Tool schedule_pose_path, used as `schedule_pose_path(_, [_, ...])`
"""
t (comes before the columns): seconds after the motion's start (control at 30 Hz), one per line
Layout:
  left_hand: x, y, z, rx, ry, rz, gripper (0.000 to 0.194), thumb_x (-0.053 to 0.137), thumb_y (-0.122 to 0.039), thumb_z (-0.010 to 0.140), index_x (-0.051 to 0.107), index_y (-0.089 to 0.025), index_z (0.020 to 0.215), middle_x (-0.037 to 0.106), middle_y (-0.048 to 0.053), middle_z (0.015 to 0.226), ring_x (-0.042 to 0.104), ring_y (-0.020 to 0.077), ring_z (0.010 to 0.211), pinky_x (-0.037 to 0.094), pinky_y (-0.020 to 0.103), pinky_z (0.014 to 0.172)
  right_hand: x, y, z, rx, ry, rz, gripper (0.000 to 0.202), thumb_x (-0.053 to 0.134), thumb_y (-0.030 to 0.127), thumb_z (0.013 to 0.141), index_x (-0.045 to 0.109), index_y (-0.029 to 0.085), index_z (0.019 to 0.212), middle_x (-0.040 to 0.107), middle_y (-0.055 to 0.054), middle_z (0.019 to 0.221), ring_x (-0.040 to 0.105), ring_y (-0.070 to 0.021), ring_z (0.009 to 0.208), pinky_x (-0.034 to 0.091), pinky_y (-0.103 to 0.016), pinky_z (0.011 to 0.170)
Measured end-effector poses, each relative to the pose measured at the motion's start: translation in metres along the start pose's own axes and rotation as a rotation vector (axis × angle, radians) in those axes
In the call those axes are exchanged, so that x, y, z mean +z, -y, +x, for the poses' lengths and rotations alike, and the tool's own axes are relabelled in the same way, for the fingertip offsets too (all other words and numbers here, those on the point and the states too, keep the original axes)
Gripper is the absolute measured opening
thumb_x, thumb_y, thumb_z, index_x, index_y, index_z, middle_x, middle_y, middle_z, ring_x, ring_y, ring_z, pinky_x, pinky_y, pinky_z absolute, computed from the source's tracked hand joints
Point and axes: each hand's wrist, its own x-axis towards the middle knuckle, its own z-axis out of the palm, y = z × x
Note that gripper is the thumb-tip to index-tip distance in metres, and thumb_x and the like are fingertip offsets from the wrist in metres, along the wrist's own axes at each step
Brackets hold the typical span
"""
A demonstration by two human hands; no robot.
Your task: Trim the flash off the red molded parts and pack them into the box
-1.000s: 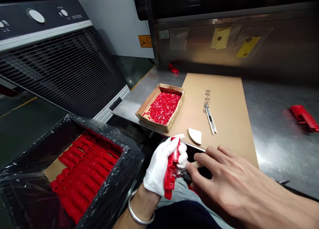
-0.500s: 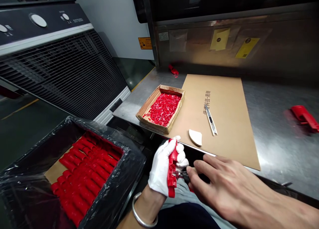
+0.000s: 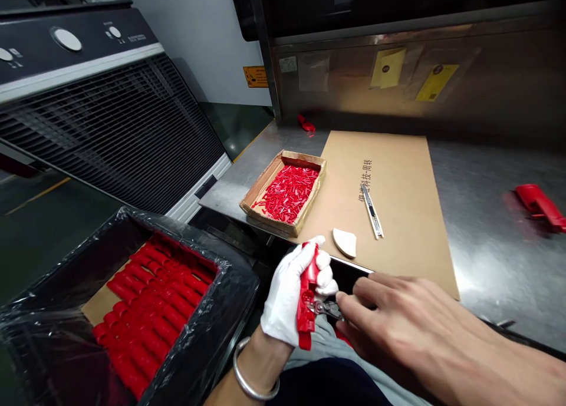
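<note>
Red plastic housing (image 3: pixel 305 320) is clasped by the gloved left hand (image 3: pixel 281 303) and met by pliers (image 3: pixel 329 309) in the right hand (image 3: pixel 398 329), seemingly unfinished, while similar housings (image 3: pixel 152 314) are stacked lower left.

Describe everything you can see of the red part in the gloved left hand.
The red part is long, narrow and slightly glossy, apparently molded plastic. It has a hollowed, uneven middle and a narrower, band-like near end. The white-gloved left hand wraps its far portion, hiding some of it; the near end sticks out. It points roughly away from the wearer, held off the metal table. The metal tip of a tool at the bare right hand seems to touch its middle.
</note>
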Motion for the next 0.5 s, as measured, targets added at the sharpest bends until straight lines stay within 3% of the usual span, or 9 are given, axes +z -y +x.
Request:
schedule_pose_path(0.07, [0.005, -0.002, 0.000, 0.016, 0.004, 0.014, 0.014, 0.061, -0.024, 0.089, 0.055, -0.016, 0.096, 0.048, -0.004, 0.067, 0.039, 0.0047, 0.048, 0.032, 0.017, 0.045, -0.001, 0.001, -0.004, 0.049, -0.006, 0.048, 0.014, 0.046, 0.026, 0.098, 0.052, 0.023, 0.085, 0.049, 0.001, 0.066, 0.047, -0.0169, 0.049, 0.022, -0.031, 0.045])
schedule_pose_path(0.2, [0.009, -0.009, 0.009, 0.017, 0.024, 0.158, 0.020, 0.067, -0.029, 0.085, 0.056, -0.015, 0.093, 0.050, -0.005, 0.068, 0.040, 0.0042, 0.048, 0.034, 0.017, 0.046, -0.003, -0.022, -0.025, 0.204, -0.028, 0.288, 0.023, 0.043, 0.040, 0.102, 0.058, 0.023, 0.105, 0.062, -0.003, 0.081, 0.060, -0.0178, 0.063, 0.039, -0.029, 0.053])
schedule_pose_path(0.3, [0.006, -0.012, 0.027, 0.099, -0.023, 0.414, 0.026, 0.073, -0.032, 0.078, 0.056, -0.015, 0.087, 0.055, -0.002, 0.070, 0.049, 0.0079, 0.053, 0.042, 0.021, 0.051, 0.002, -0.077, -0.052, 0.458, -0.207, 0.393, 0.040, 0.054, 0.052, 0.095, 0.060, 0.021, 0.120, 0.069, -0.008, 0.100, 0.066, -0.0201, 0.076, 0.047, -0.030, 0.063])
schedule_pose_path(0.4, [0.005, -0.008, 0.049, 0.284, -0.088, 0.746, 0.030, 0.074, -0.034, 0.076, 0.061, -0.015, 0.094, 0.062, 0.003, 0.074, 0.059, 0.0157, 0.063, 0.050, 0.028, 0.062, 0.007, -0.151, -0.086, 0.969, -0.388, 0.302, 0.044, 0.069, 0.060, 0.079, 0.070, 0.022, 0.102, 0.070, -0.006, 0.098, 0.066, -0.0253, 0.090, 0.048, -0.031, 0.073])
schedule_pose_path(0.5, [0.009, -0.003, 0.074, 0.514, -0.196, 1.140, 0.027, 0.074, -0.030, 0.075, 0.066, -0.015, 0.096, 0.068, 0.011, 0.089, 0.066, 0.0245, 0.089, 0.049, 0.032, 0.080, 0.006, -0.216, -0.124, 1.254, -0.547, 0.157, 0.046, 0.055, 0.057, 0.090, 0.065, 0.016, 0.109, 0.068, -0.010, 0.100, 0.064, -0.0252, 0.091, 0.047, -0.034, 0.076])
